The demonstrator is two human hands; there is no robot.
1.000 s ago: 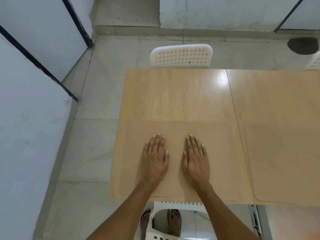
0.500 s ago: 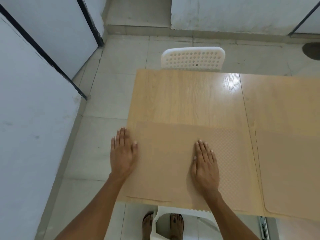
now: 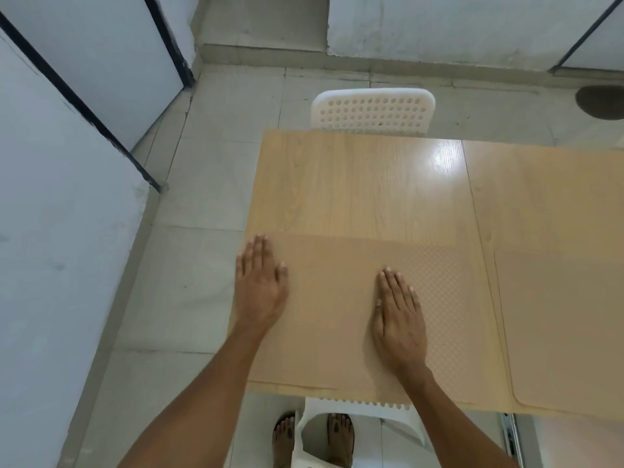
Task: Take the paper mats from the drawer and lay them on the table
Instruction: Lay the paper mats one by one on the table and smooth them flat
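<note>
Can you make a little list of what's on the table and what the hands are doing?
table: light wood, two panels side by side
near mat: flat on the table's near left part
second mat: flat, to the right
left hand: open, palm down at near mat's left edge
right hand: open, flat on near mat
far chair: white, with holes

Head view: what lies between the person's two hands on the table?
Only a bare stretch of the paper mat lies between the left hand and right hand.

Both bare forearms reach forward. The left hand (image 3: 260,292) lies flat, fingers together. The right hand (image 3: 400,320) lies palm-down, fingers extended.
</note>
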